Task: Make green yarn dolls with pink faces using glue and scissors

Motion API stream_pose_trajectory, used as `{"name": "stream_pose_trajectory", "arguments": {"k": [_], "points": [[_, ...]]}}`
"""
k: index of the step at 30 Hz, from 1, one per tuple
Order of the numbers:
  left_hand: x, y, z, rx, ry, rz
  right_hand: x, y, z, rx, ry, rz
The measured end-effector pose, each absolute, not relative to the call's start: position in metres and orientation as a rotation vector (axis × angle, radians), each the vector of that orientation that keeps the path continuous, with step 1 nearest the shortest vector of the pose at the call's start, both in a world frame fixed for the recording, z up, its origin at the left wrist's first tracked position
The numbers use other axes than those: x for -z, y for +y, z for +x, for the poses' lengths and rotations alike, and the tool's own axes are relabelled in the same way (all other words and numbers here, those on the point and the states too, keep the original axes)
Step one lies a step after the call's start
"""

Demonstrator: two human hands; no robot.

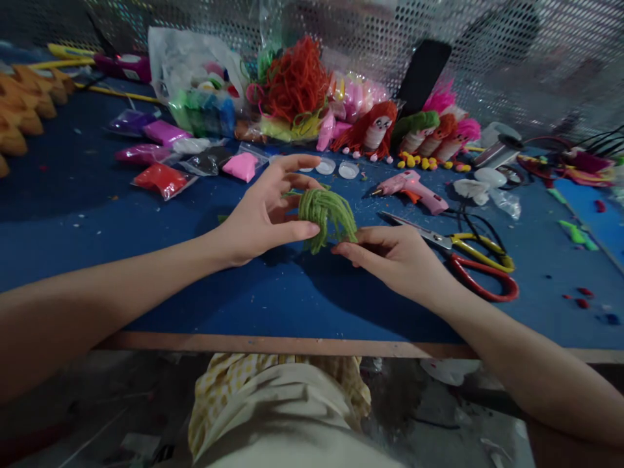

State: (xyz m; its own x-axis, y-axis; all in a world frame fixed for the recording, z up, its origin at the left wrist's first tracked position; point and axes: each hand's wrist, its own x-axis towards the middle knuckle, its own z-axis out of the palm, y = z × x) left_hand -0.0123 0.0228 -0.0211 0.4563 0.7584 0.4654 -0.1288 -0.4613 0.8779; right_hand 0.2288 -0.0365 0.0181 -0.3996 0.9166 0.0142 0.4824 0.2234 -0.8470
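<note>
A looped bundle of green yarn (326, 214) is held above the blue tabletop, between my two hands. My left hand (273, 211) curls round the bundle's left side, thumb in front and fingers behind and above. My right hand (390, 257) pinches the yarn's lower right end between thumb and fingers. To the right of my right hand lie scissors (451, 242) with one yellow and one red handle, blades pointing left. A pink glue gun (412, 190) rests just behind them.
Yarn-haired dolls (377, 133) stand along the back, by a heap of orange-red yarn (297, 81) and a black phone (424, 71). Bagged clay packets (163, 179) lie at back left, near an orange egg tray (29, 101). The table's wooden edge (273, 344) runs in front.
</note>
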Motion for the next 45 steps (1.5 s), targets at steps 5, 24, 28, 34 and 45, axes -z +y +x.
{"name": "stream_pose_trajectory", "arguments": {"k": [5, 24, 28, 34, 45], "points": [[0.024, 0.027, -0.015, -1.286, 0.627, 1.648, -0.01, -0.03, 0.239, -0.397, -2.184, -1.26], [0.014, 0.008, -0.007, -1.119, 0.386, 1.873, -0.025, -0.043, 0.233, -0.236, -1.966, -0.989], [0.014, 0.003, -0.005, -1.09, 0.388, 1.907, -0.024, -0.046, 0.229, -0.175, -2.025, -0.928], [0.014, 0.002, -0.005, -1.089, 0.406, 1.952, -0.016, -0.046, 0.23, -0.038, -2.09, -0.934], [0.012, 0.0, -0.004, -1.074, 0.434, 1.931, -0.019, -0.042, 0.236, 0.142, -2.172, -0.79]]}}
